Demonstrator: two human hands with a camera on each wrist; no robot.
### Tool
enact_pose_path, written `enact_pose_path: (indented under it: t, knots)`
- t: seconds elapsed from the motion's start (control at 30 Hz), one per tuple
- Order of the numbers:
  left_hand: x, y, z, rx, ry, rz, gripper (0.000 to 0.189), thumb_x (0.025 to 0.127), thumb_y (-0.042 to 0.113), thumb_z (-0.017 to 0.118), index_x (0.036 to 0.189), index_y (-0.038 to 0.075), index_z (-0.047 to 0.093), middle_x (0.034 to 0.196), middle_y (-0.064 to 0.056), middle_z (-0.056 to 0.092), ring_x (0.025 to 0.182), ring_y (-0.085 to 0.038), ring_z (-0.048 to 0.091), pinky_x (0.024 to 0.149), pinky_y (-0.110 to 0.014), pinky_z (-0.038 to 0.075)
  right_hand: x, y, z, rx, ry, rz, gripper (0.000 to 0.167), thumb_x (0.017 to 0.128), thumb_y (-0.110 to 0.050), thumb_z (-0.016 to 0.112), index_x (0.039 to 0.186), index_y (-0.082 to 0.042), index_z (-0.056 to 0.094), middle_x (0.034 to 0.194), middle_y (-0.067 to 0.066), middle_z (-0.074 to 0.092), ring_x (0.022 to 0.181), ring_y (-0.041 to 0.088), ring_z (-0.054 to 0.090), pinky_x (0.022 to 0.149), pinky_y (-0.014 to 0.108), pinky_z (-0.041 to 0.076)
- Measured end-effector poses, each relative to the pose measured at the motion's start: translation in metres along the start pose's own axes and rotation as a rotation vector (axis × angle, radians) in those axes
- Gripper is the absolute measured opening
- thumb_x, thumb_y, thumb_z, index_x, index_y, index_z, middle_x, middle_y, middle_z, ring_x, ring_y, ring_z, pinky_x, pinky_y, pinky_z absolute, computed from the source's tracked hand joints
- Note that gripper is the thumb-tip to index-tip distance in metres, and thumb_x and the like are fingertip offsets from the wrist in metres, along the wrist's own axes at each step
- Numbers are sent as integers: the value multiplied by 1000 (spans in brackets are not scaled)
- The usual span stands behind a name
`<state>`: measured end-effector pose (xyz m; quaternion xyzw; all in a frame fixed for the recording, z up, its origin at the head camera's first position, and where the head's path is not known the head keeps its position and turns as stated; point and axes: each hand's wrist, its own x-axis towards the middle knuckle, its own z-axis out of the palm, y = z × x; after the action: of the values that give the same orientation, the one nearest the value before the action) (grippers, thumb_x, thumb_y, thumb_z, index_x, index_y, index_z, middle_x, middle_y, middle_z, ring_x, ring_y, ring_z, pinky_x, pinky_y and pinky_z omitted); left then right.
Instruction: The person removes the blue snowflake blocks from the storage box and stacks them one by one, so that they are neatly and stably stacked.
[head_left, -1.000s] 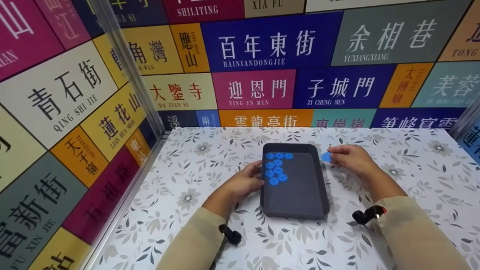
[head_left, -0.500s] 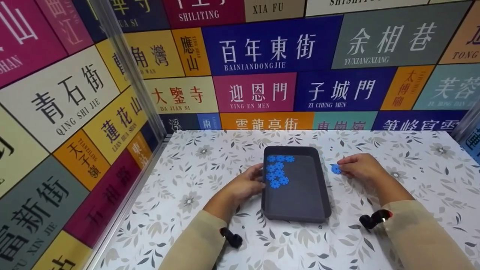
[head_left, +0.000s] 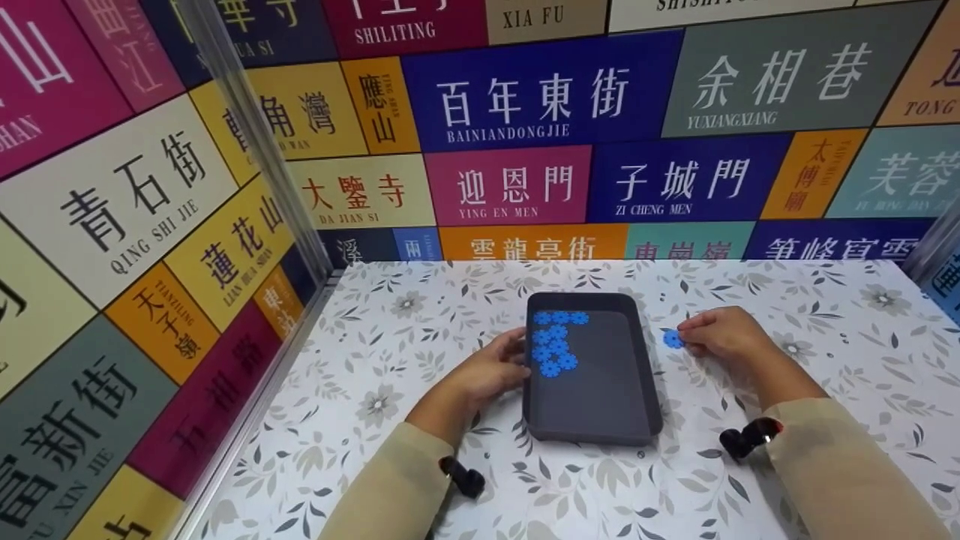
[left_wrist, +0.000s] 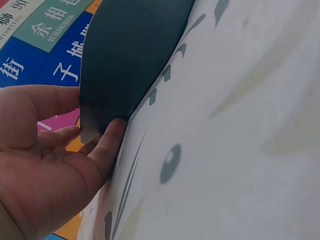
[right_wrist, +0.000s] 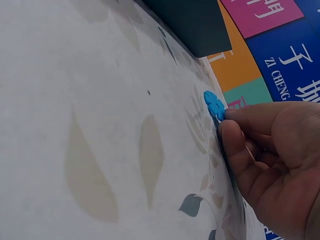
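Observation:
On the left, my left hand rests against the outer side wall of a dark grey tray, thumb and fingers spread along it. The left wrist view shows the fingertips right at the wall of the tray, low by the tabletop. Right of the tray, my right hand pinches a blue snowflake disc between thumb and fingers. In the right wrist view the notched disc sticks out past the fingertips of the right hand, close over the table. Several blue snowflake discs lie inside the tray toward its left and far side.
The table has a white cover printed with grey leaves and flowers. Behind it stands a wall of coloured street-name panels, and another panelled wall rises along the left.
My right hand has moved slightly right and nearer with the blue snowflake disc, away from the tray's edge, then stayed nearly still. The left hand keeps its place on the tray.

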<state>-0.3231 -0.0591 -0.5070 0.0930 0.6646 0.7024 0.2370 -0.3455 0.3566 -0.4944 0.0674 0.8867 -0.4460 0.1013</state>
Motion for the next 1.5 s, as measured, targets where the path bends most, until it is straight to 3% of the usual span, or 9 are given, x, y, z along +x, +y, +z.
enact_pose_path:
  t: [0.4, 0.57, 0.87, 1.03, 1.33, 1.5]
  knots:
    - [-3, 2, -2, 35, 20, -33, 82, 93, -11, 60, 167, 15, 36, 168, -17, 43, 149, -33, 52, 119, -46, 51, -1, -5, 1, 30, 24, 17, 38, 99, -17, 74, 128, 7, 70, 82, -12, 74, 73, 3, 70, 69, 19, 58]
    - [-4, 1, -3, 51, 20, -40, 82, 94, -9, 60, 168, 16, 35, 169, -16, 43, 150, -32, 51, 119, -45, 50, -5, -14, 6, -39, 46, -32, 40, 100, -22, 71, 129, 5, 71, 81, -11, 74, 75, 3, 67, 70, 18, 55]
    - [-2, -3, -3, 4, -6, -6, 84, 92, -13, 56, 168, 10, 31, 170, -20, 39, 152, -37, 48, 116, -46, 52, -14, -48, 25, -59, 35, -113, 47, 100, -36, 74, 134, -2, 72, 104, 3, 80, 84, 8, 70, 78, 24, 58]
    - [-3, -1, -3, 15, 10, -25, 84, 92, -12, 58, 168, 13, 33, 170, -18, 40, 152, -36, 48, 119, -48, 50, -17, -67, 36, 2, 12, -136, 46, 100, -33, 74, 135, -3, 71, 120, 11, 77, 90, 10, 72, 83, 26, 64]
    - [-3, 2, -2, 58, 8, -31, 86, 92, -9, 61, 169, 17, 33, 170, -15, 42, 151, -33, 50, 119, -47, 50, -14, -87, 54, 46, -8, -195, 45, 99, -30, 76, 132, -1, 72, 126, 17, 75, 93, 16, 72, 82, 24, 63]
    - [-2, 2, -3, 48, 6, -24, 86, 92, -10, 61, 169, 16, 33, 170, -16, 42, 151, -34, 50, 120, -47, 50, -6, -100, 65, 81, -17, -213, 45, 97, -28, 77, 131, 2, 72, 126, 18, 75, 96, 20, 76, 86, 29, 65]
